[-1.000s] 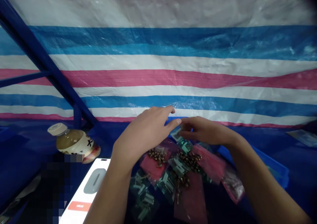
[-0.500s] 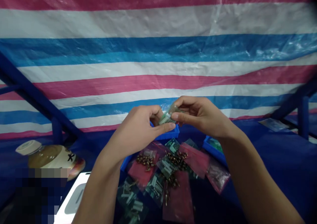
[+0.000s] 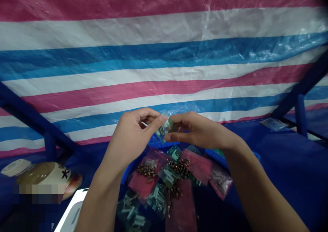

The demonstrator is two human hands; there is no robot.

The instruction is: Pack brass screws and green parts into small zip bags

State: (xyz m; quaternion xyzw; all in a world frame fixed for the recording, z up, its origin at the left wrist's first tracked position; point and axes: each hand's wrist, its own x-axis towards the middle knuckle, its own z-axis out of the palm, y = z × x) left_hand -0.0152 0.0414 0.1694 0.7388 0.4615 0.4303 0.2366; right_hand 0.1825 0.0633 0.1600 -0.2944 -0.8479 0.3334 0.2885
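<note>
Between my two hands is a small clear plastic bag [image 3: 162,129] with thin, pale, rod-like pieces inside. My left hand [image 3: 137,129] pinches its left side between thumb and fingers. At its right side my right hand [image 3: 191,129] has thumb and fingertips closed on the bag's edge. A blue bin [image 3: 161,144] stands just behind and below the hands. Under them lie pink bags [image 3: 198,165], greenish clear bags [image 3: 169,175] of pale pieces, and loose brass-coloured screw-like parts [image 3: 147,170].
On the left lie a capped drink bottle [image 3: 43,174] and a white device [image 3: 71,211]. Another blue bin [image 3: 217,156] is partly behind my right forearm. A flat clear packet [image 3: 270,123] lies far right. Striped sheeting [image 3: 164,68] and blue frame bars [image 3: 294,85] close off the back.
The view has shifted slightly. The bag has turned more upright between my hands, my left thumb has moved up on it, and my right hand now grips lower along its side.
</note>
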